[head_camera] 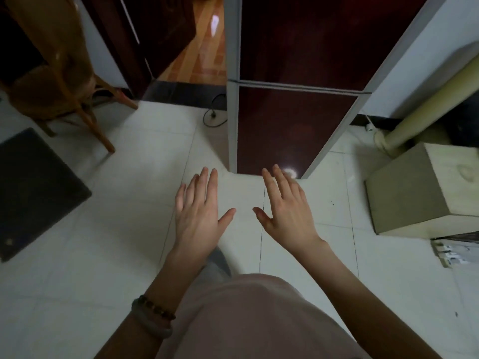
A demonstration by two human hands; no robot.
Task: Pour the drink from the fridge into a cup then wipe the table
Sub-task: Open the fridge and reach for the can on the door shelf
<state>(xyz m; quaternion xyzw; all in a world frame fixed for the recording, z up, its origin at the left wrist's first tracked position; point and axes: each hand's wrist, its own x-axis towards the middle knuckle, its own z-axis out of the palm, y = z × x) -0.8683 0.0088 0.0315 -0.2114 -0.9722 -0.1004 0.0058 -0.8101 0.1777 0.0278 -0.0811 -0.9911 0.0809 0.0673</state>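
Location is reading as a home interior: a dark-red two-door fridge (pixel 298 120) is standing on white floor tiles (pixel 103 255), a wooden chair (pixel 59 81) is sitting beside an open doorway (pixel 197 55), and a dark mat (pixel 33 190) is lying at left.

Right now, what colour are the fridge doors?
Dark reddish-brown with pale grey edges, best seen in the head view: both fridge doors are closed.

Both hands, left (pixel 198 212) and right (pixel 286 209), spread flat before closed fridge (pixel 293 125)
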